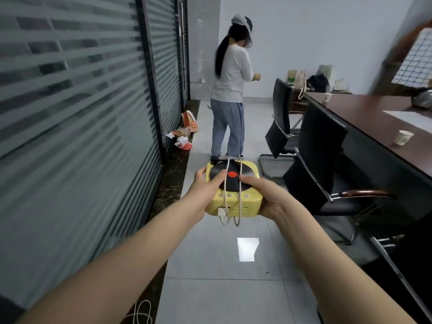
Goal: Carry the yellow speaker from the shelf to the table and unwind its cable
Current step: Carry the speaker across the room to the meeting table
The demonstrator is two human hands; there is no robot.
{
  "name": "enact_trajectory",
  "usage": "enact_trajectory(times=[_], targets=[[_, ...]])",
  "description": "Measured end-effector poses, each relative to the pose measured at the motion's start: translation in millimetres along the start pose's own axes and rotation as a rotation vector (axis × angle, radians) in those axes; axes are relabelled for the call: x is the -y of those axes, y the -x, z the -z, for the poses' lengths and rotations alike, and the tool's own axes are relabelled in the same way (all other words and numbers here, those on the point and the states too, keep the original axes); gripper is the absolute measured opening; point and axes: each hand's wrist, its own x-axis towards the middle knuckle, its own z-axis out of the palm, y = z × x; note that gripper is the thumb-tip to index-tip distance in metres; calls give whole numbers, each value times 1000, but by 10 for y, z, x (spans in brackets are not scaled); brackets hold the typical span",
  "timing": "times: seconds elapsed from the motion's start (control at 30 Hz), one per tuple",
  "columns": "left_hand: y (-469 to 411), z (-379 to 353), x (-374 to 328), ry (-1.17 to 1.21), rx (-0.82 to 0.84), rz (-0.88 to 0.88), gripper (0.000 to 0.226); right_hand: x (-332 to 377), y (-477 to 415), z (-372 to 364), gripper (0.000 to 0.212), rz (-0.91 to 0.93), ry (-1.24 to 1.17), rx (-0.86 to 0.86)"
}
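Note:
The yellow speaker, square with a black disc and red dot on top, is held in the air over the floor in front of me. A white cable is wound around it in two loops, its plug hanging at the near side. My left hand grips the speaker's left side, thumb on the disc. My right hand grips its right side, thumb on the disc too. The dark brown table runs along the right.
A person stands ahead in the aisle, back turned. Black office chairs line the table's near side. A paper cup and a sheet lie on the table. Glass wall with blinds on the left; bags and litter at its foot.

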Motion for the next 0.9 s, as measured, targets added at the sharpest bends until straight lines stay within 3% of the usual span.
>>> enact_trajectory(times=[0.73, 0.9], targets=[[-3442, -265, -1033, -7, -36, -5, 57, 1660, -3198, 4, 58, -7, 13, 16], [-4142, -260, -1229, -8, -20, -2, 64, 1934, -3869, -25, 68, -17, 12, 20]])
